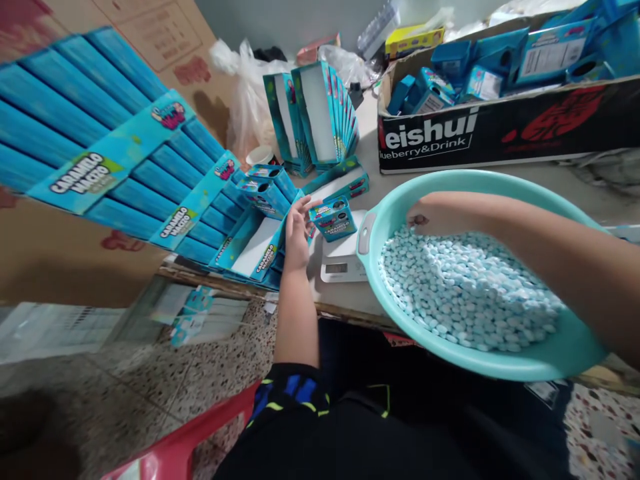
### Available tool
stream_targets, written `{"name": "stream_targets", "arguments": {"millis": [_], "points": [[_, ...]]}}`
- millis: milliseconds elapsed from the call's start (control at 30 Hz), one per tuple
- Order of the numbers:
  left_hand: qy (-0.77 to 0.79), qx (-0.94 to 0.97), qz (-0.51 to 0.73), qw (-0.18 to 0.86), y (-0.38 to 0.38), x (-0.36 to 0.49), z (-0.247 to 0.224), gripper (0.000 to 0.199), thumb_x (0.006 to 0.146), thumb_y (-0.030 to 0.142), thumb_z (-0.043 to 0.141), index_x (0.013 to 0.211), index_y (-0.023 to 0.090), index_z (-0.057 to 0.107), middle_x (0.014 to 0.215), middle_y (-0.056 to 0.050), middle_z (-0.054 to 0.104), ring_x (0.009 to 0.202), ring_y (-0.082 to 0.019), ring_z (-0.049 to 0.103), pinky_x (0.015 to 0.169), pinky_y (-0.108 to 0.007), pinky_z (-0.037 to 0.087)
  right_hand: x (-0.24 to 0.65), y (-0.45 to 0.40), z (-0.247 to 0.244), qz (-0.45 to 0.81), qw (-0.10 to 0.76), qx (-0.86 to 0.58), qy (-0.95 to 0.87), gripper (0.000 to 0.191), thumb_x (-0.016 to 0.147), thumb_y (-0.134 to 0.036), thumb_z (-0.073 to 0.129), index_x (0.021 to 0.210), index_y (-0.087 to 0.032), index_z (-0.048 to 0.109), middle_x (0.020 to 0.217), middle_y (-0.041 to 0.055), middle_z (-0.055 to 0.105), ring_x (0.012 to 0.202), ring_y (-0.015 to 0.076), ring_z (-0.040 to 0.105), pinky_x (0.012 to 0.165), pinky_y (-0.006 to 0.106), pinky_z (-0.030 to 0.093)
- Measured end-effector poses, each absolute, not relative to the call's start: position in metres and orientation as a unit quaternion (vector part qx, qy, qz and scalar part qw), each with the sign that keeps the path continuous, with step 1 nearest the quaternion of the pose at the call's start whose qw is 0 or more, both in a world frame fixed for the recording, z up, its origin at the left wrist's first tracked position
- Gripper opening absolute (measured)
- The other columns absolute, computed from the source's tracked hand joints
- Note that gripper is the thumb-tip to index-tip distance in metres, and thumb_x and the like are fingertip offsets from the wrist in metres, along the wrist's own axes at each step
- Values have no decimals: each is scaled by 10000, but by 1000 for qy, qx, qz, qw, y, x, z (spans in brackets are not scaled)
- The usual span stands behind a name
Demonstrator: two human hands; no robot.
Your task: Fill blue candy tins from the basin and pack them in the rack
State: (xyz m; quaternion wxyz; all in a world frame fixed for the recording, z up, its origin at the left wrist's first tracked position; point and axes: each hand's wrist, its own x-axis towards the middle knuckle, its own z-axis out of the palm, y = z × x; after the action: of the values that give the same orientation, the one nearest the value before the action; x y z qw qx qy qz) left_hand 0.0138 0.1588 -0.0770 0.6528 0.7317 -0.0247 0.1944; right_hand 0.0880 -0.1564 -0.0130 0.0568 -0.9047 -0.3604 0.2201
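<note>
My left hand (pixel 299 232) is beside a small blue candy box (pixel 332 219), its fingers apart and partly stretched toward it; I cannot tell whether they touch. That box stands on a white kitchen scale (pixel 344 268), its round top hole dark. Left of my hand lies an open blue display tray (pixel 260 248) with small boxes (pixel 267 189) standing at its far end. My right hand (pixel 434 212) is inside a turquoise basin (pixel 480 373), low over pale blue candies (pixel 470 287). Its fingers are curled downward, and what they hold is hidden.
A tall stack of filled display trays (pixel 115 150) leans at the left against a large cardboard box (pixel 175 40). Folded empty trays (pixel 317 113) stand behind the scale. A black carton (pixel 500 130) full of small blue boxes is at the back right. A red chair (pixel 185 433) is below.
</note>
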Motion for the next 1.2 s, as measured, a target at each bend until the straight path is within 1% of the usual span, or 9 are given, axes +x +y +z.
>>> {"name": "stream_targets", "arguments": {"millis": [133,300,400,500,567,733,833,933,1200], "points": [[5,741,219,635,159,14,-77,757,858,894,404,1278,300,609,1298,-94,698,1164,-226,685,885,-330,547,79,-152,-8,242,75,-895,-368,204,923,-110,606,1004,-200,770,932,54,736,730,163,562,692,294,370],[9,740,225,633,158,13,-75,755,874,874,405,1272,274,630,1237,-106,708,1095,-234,700,860,-335,555,78,-150,-12,257,92,-887,-373,236,925,-100,592,1061,-203,755,1000,62,738,788,179,583,713,298,384],[-14,755,211,621,157,12,-74,731,819,825,591,1288,266,625,1263,-112,683,1117,-255,693,899,-355,570,78,-149,-16,269,89,-883,-374,251,908,-101,605,1091,-197,748,1007,64,730,797,184,585,714,300,386],[-21,800,198,566,152,11,-75,750,666,645,867,1255,239,639,1221,-114,693,1094,-284,699,934,-410,586,75,-147,-18,282,88,-875,-384,223,906,-126,602,1064,-187,747,994,67,720,774,182,573,693,296,376],[-15,822,228,522,145,9,-74,686,644,532,919,1204,226,666,1167,-103,713,1065,-289,709,965,-451,585,75,-144,-21,287,92,-868,-394,214,881,-121,610,1037,-180,744,986,66,716,757,178,554,681,290,371],[-69,815,396,417,116,-7,-44,456,792,369,825,1210,247,689,1179,-59,725,1147,-273,687,1058,-481,546,80,-138,-31,296,113,-858,-404,288,779,-84,651,1041,-166,737,1000,56,719,788,174,561,673,262,371],[-238,880,304,276,101,-18,-8,436,847,208,737,1271,301,701,1223,-39,746,1152,-260,681,1062,-464,530,84,-136,-32,302,133,-854,-402,321,749,-88,660,1049,-162,748,992,51,720,783,172,568,657,255,377],[-307,899,269,158,95,-19,17,442,894,129,628,1279,328,720,1221,-33,766,1159,-274,671,1040,-471,519,86,-137,-28,298,150,-852,-403,325,730,-81,653,1026,-163,762,959,43,719,772,176,565,648,261,384],[-341,890,293,76,109,-2,21,433,907,158,659,1274,378,725,1162,-18,791,1088,-284,681,979,-470,491,84,-141,-28,287,221,-853,-375,268,720,-53,631,860,-236,766,838,0,700,687,179,528,702,309,429]]}}
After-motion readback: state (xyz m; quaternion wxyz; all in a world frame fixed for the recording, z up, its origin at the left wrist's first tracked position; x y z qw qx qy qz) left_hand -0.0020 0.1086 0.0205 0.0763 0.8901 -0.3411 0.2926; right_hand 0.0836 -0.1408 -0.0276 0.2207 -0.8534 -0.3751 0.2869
